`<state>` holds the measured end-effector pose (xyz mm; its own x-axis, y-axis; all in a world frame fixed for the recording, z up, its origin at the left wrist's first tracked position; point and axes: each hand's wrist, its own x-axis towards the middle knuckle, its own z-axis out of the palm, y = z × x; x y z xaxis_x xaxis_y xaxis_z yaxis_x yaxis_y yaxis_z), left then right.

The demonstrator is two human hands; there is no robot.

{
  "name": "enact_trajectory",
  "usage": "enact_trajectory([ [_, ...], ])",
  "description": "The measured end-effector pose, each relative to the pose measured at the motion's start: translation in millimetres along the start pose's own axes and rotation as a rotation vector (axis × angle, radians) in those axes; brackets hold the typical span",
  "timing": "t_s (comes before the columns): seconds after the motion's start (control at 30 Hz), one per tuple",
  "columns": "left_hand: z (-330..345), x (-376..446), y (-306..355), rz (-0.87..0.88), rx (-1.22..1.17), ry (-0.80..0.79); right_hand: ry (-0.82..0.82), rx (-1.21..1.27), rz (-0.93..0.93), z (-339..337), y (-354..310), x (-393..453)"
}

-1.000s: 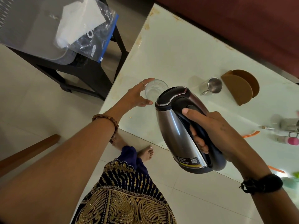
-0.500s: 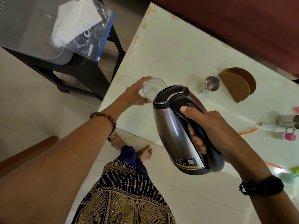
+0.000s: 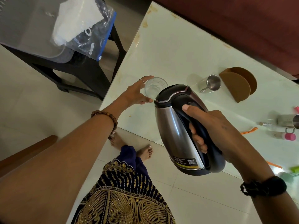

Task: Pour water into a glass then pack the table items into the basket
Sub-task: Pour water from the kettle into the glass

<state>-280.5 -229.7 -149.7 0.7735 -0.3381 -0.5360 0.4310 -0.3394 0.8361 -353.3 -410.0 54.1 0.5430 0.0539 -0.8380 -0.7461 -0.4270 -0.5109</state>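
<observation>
Off our left sits a dark side table (image 3: 84, 73) carrying a clear plastic bag (image 3: 84, 29), pale floor tiles (image 3: 32, 97) below. The white table (image 3: 178, 50) runs rightward under us. Near its left edge our left hand (image 3: 135, 94) is spread wide, fingers curving round the glass (image 3: 154, 88) standing upright there; contact we cannot confirm. Just right, our right hand (image 3: 208, 131) is wrapped tight on the kettle (image 3: 176, 126) handle, kettle tipped toward the glass. Beyond stand a steel mug (image 3: 211, 83) and brown holder (image 3: 239, 85).

One clear drinking glass (image 3: 153, 88), one steel-and-black electric kettle (image 3: 179, 126). Two shiny steel mugs (image 3: 210, 84) (image 3: 289, 121). Two orange plastic sticks (image 3: 249, 130) (image 3: 274, 164).
</observation>
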Motion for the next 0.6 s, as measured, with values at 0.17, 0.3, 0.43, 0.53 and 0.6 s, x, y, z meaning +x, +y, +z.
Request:
enact_trajectory([
  [0.17, -1.3, -2.2, 2.5, 0.0, -0.002, -0.009, 0.033, -0.015, 0.003, 0.2, 0.9, 0.7],
  [0.3, -1.0, -1.7, 2.8, 0.001, 0.008, -0.01, 0.001, -0.005, 0.008, -0.6, 1.6, 2.0],
  [0.43, -1.5, 0.2, 0.9, -0.013, -0.002, -0.014, 0.065, -0.062, -0.054, 0.6, 8.4, 0.8],
  [0.53, -1.2, 0.9, -0.5, -0.004, 0.013, -0.015, 0.071, -0.057, -0.041, 0.0, 7.9, 0.7],
  [0.6, -1.2, 0.7, 0.0, -0.007, 0.017, -0.012, 0.058, -0.029, 0.004, -0.7, 3.5, 0.5],
])
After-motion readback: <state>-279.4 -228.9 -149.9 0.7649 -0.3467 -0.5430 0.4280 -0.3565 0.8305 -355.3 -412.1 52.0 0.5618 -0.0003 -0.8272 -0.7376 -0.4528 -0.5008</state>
